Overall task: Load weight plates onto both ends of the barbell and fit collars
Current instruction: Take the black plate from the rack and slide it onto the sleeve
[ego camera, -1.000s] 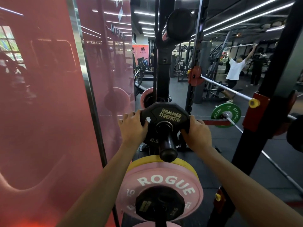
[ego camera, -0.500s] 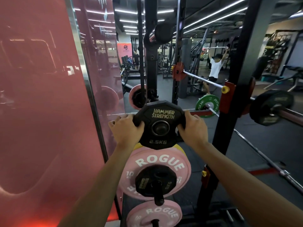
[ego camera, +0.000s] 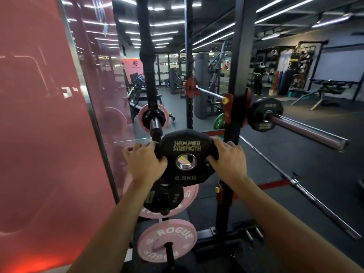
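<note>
I hold a black 2.5 kg Hammer Strength plate (ego camera: 186, 154) upright in front of me. My left hand (ego camera: 144, 161) grips its left edge and my right hand (ego camera: 228, 157) grips its right edge. The plate hangs free of any peg. To the right, the barbell (ego camera: 307, 131) rests in the rack with its bare sleeve end pointing toward me. One black plate (ego camera: 265, 114) sits on that sleeve, close to the rack upright. No collar is visible on the sleeve.
Below my hands, storage pegs on the rack (ego camera: 239, 75) carry a black plate (ego camera: 163, 196) over a pink Rogue plate, and a lower pink Rogue plate (ego camera: 167, 242). A red mirrored wall (ego camera: 49, 134) stands at my left. A bar (ego camera: 315, 201) lies on the floor at right.
The 2.5 kg plate has come off its storage peg and moved up and toward me in both hands. My view has swung right, and the barbell's sleeve now shows.
</note>
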Available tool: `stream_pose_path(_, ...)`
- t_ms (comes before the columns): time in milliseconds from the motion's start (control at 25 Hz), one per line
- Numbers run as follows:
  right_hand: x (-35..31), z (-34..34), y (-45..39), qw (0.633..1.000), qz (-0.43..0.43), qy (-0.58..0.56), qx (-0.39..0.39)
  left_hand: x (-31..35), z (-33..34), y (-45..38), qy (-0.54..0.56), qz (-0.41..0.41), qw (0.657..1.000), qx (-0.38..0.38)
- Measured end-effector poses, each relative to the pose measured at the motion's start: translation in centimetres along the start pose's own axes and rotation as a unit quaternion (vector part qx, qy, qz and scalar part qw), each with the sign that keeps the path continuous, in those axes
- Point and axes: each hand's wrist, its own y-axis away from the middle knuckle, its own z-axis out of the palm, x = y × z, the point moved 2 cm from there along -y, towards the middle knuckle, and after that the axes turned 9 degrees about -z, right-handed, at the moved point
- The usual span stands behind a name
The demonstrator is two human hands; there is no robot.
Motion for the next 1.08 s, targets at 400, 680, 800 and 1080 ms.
stream_pose_path(400, 10.4, -15.2, 11.7, 0.987, 0.148, 0.069, 0.001, 18.1, -0.2, 8.1, 0.117, 0.126, 0.984, -0.053)
stream_pose_path(680, 19.4, -19.4, 14.9, 0.967, 0.21, 0.146, 0.017, 29.5, 4.8, 9.5, 0.225, 0.184, 0.953, -0.08)
stream_pose_path(800, 24.0, -19.7, 15.3, 0.96, 0.225, 0.165, 0.027, 34.1, 8.2, 9.5, 0.252, 0.191, 0.941, -0.123)
stream_pose_path(1080, 32.7, -19.2, 13.5, 0.952, 0.235, 0.195, 0.022, 42.2, 14.1, 7.1, 0.29, 0.194, 0.92, -0.18)
